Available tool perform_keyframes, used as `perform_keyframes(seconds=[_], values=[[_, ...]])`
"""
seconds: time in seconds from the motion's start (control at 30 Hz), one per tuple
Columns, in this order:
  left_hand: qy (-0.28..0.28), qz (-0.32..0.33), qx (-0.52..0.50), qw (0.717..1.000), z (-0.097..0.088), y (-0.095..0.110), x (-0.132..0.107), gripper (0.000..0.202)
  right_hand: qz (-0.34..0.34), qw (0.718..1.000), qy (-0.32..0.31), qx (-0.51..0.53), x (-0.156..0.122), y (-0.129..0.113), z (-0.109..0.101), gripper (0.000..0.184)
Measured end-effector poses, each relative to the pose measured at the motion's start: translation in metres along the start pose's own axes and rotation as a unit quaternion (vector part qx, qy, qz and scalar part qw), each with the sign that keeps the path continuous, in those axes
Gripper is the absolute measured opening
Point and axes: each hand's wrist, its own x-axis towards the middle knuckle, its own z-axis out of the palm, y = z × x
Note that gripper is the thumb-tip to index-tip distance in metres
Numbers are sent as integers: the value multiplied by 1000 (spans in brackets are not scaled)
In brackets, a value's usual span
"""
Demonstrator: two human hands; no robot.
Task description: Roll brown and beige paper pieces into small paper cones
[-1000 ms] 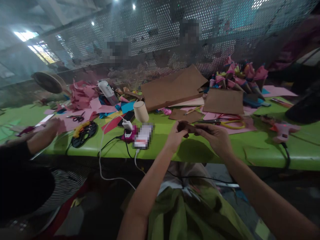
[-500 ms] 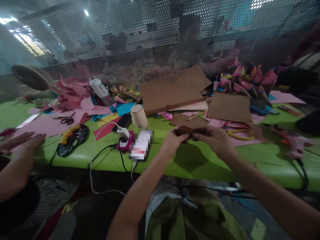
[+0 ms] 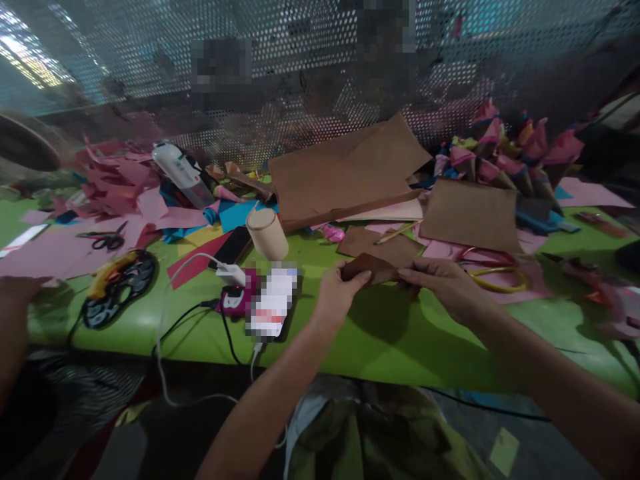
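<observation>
A small folded piece of brown paper (image 3: 371, 268) is held between my two hands, just above the green table (image 3: 320, 347). My left hand (image 3: 343, 283) grips its left end, thumb on top. At its right end, my right hand (image 3: 433, 277) pinches a corner between thumb and fingers. Just beyond my hands lies a flat brown paper piece (image 3: 360, 241) with a pencil (image 3: 397, 233) across it. Scissors with red and yellow handles (image 3: 500, 280) rest on pink paper to the right of my right hand.
A large brown paper stack (image 3: 345, 173) lies at the back, with wrapped paper cones (image 3: 495, 147) on its right. A beige cup (image 3: 267, 233), a phone (image 3: 273, 303) and a purple power socket (image 3: 235, 300) with cables stand left. Another person's arm (image 3: 15, 320) reaches in at far left.
The brown paper has turned in my hands and shows more of its folded face. My right hand has shifted slightly right. The other person's arm has moved left, and the view has shifted.
</observation>
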Motion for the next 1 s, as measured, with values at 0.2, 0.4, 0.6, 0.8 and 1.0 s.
perform_keyframes(seconds=[0.2, 0.4, 0.6, 0.8, 1.0], values=[[6, -4, 33, 999, 0, 0, -3, 22, 2, 1000, 3, -1, -1, 6, 6, 55], [13, -17, 8, 1000, 2, 0, -8, 23, 15, 999, -16, 28, -3, 8, 8, 55], [22, -23, 12, 999, -1, 1, -13, 20, 27, 998, -38, 37, -7, 4, 2, 52], [23, -43, -19, 999, -2, 5, -20, 31, 44, 998, -46, 22, -12, 5, -3, 51], [28, -58, -27, 998, 2, 9, -29, 35, 47, 998, -48, 10, -20, 2, -2, 48]])
